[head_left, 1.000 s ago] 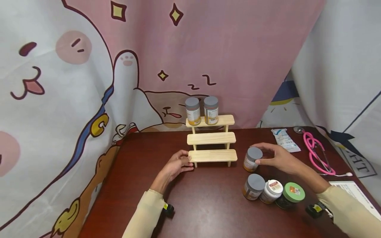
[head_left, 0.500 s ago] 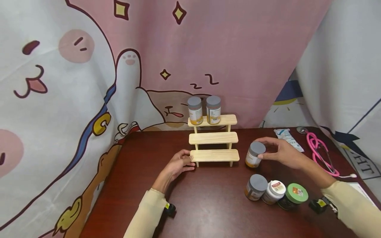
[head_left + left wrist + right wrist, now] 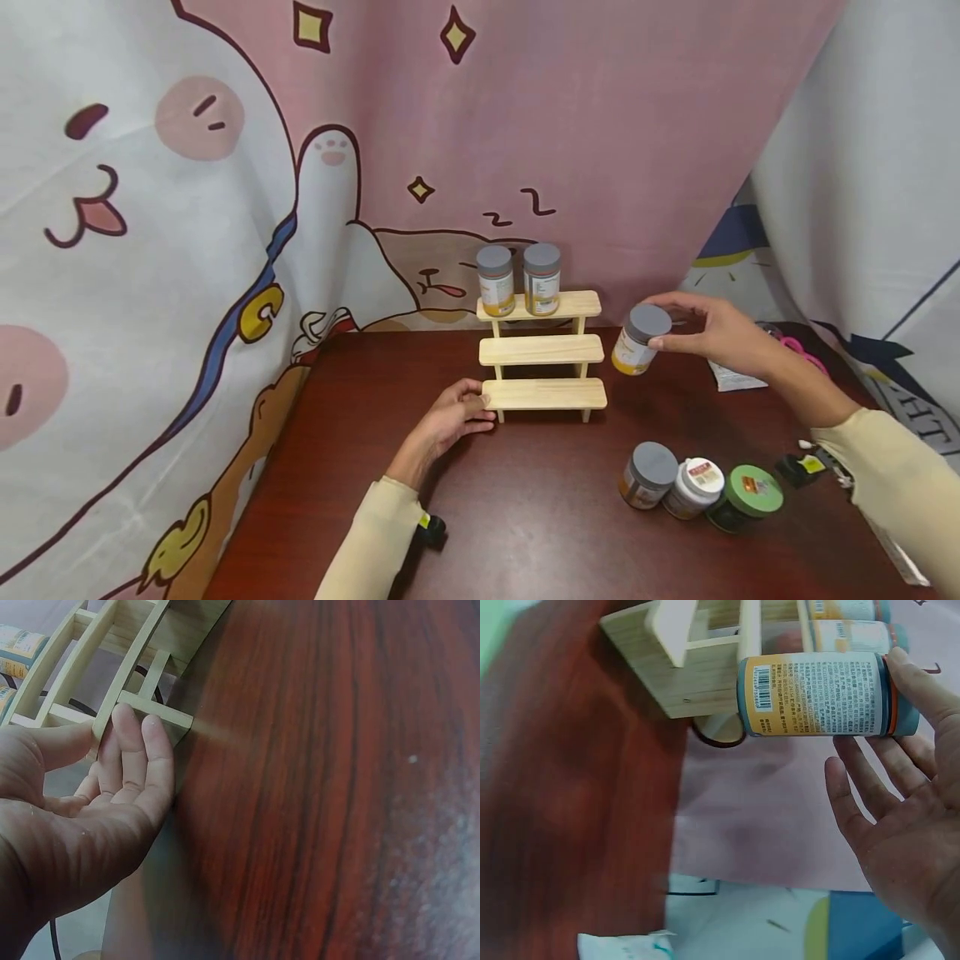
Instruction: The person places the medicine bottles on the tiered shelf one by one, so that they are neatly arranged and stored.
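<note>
My right hand (image 3: 720,333) holds a grey-lidded jar (image 3: 633,354) by its lid end, raised off the table and slightly tilted, right of the shelf. Its orange and white label with a barcode faces the right wrist camera, where the jar (image 3: 817,694) lies across the view. With thumb and fingers, my left hand (image 3: 450,421) pinches the left end of the lowest step of a three-step wooden shelf (image 3: 543,393); the left wrist view shows the thumb above the board (image 3: 112,697) and fingers below. Two similar jars, a left one (image 3: 496,282) and a right one (image 3: 542,279), stand on the top step.
On the table (image 3: 525,517), front right, stand another grey-lidded jar (image 3: 648,475), a white bottle (image 3: 693,487) and a green-lidded jar (image 3: 746,497). Behind my right arm lie a white packet (image 3: 731,379) and a pink stethoscope (image 3: 802,352), partly hidden. A printed curtain (image 3: 600,125) hangs behind.
My right hand has lifted the grey-lidded jar from the table, up and away toward the height of the upper steps, tilting it. The left hand has kept its grip on the shelf.
</note>
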